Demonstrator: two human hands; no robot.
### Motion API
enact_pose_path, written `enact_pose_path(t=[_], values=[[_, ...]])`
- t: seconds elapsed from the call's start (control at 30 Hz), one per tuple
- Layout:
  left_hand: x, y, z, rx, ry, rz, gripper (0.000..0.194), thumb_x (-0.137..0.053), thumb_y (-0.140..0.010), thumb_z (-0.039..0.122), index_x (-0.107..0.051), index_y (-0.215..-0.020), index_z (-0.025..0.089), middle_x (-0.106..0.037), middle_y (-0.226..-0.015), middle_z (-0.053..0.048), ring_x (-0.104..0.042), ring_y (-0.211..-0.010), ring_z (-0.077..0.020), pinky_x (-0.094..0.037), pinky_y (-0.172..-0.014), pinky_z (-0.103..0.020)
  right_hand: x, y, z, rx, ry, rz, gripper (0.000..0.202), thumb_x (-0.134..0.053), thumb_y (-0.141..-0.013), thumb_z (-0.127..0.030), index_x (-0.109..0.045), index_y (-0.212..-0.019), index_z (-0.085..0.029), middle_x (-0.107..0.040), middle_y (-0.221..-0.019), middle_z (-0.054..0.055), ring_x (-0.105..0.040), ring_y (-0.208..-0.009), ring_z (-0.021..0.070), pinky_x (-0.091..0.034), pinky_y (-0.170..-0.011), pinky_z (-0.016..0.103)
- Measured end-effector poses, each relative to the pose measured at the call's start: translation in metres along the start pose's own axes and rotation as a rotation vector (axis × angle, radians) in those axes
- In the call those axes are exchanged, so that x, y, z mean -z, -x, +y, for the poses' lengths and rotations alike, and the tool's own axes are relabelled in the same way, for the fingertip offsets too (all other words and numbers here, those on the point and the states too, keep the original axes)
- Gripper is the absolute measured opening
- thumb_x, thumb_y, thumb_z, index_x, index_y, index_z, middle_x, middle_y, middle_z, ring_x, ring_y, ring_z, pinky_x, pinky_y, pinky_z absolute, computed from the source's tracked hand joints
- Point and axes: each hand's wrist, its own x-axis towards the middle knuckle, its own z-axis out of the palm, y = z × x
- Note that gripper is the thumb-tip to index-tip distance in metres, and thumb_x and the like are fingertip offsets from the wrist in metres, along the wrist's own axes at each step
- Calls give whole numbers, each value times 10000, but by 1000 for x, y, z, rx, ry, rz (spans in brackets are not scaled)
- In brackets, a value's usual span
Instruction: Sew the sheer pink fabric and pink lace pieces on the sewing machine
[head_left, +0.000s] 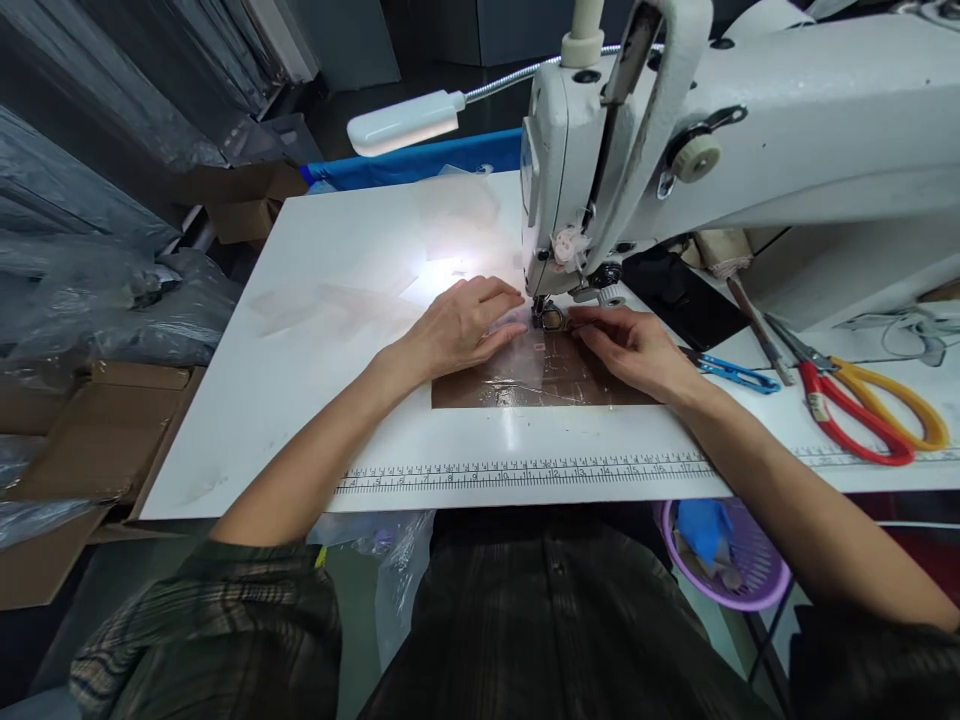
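A white sewing machine [555, 170] stands over the table, its presser foot [541, 312] low at the work spot. My left hand [466, 325] lies just left of the foot, fingers stretched out and the thumb apart from them. On the right side of the foot, my right hand [634, 345] has its thumb and fingertips pressed together beside a small metal ring-shaped part [553, 317]. Whatever those fingertips pinch is too small or hidden to make out. Below both hands, a shiny brown sheet [510, 390] lies flat on the table.
The white table [300, 380] has a printed ruler [525, 475] along its front edge. To the right lie blue snips [739, 375], scissors with red and yellow handles [862, 400] and a dark flat object [694, 300]. A lamp [405, 122] reaches over. A purple basket [757, 590] stands below; cardboard boxes [105, 430] are left.
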Motion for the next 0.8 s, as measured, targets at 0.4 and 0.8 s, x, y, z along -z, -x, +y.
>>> enact_pose_path(t=[0.4,0.8], values=[[-13,19,23,-193,377,51,141,-635,-895,219,-740,-962,154,-773,-972,-101,-731,-898,-195,-621,-781,-367,1,-19,-15,-39,271,-66,250,-530,-837,-172,-755,-946,-175,-734,-838,53,-629,-717,190,-477,-664,314],[-16,23,22,-70,403,-42,160,-635,-953,316,-760,-938,216,-780,-988,-68,-720,-899,-179,-555,-776,-361,-5,-2,-3,407,559,-105,406,-530,-890,-200,-745,-1224,-282,-640,-1171,83,-631,-923,212,-538,-738,319]])
